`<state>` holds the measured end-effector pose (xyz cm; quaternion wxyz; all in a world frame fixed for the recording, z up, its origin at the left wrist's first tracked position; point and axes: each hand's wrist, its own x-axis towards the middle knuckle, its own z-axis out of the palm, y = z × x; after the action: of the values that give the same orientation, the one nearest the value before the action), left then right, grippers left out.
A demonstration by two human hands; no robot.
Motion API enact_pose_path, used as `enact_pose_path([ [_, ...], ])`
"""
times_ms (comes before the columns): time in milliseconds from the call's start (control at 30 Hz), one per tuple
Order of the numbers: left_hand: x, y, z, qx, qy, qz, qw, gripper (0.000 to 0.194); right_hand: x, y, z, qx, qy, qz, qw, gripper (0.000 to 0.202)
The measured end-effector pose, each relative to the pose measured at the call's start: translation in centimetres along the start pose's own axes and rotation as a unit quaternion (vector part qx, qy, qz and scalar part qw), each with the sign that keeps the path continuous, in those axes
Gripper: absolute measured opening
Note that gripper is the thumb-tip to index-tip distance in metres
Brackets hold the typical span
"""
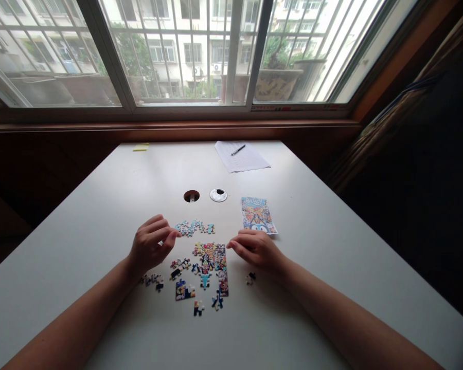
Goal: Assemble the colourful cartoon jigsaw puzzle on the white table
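My left hand [152,244] hovers left of the puzzle, fingers curled and thumb against the index finger. A small pale patch shows between them; I cannot tell what it is. My right hand [256,249] rests with loosely bent fingers, its fingertips at the right edge of the partly joined jigsaw puzzle [215,256], holding nothing visible. Loose light-blue puzzle pieces [195,227] lie beyond the joined part. A joined corner section [184,290] sits at its lower left. More pieces [152,280] are below my left hand, and a dark-and-white piece [250,278] is below my right.
A colourful picture sheet [258,215] lies just beyond my right hand. Farther back on the white table [119,205] are a cable hole [192,196], a round metal cover [218,195], papers [250,160] with a pen [238,150], and a yellow note [141,147].
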<state>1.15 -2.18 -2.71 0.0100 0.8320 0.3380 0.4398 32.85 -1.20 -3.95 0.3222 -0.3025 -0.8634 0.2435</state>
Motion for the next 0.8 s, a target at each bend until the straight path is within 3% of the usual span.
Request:
enact_pose_path([
  [800, 0.07, 0.16, 0.07, -0.006, -0.003, 0.014, 1.0, 0.02, 0.06, -0.05, -0.15, 0.007, -0.007, -0.001, 1.0, 0.03],
])
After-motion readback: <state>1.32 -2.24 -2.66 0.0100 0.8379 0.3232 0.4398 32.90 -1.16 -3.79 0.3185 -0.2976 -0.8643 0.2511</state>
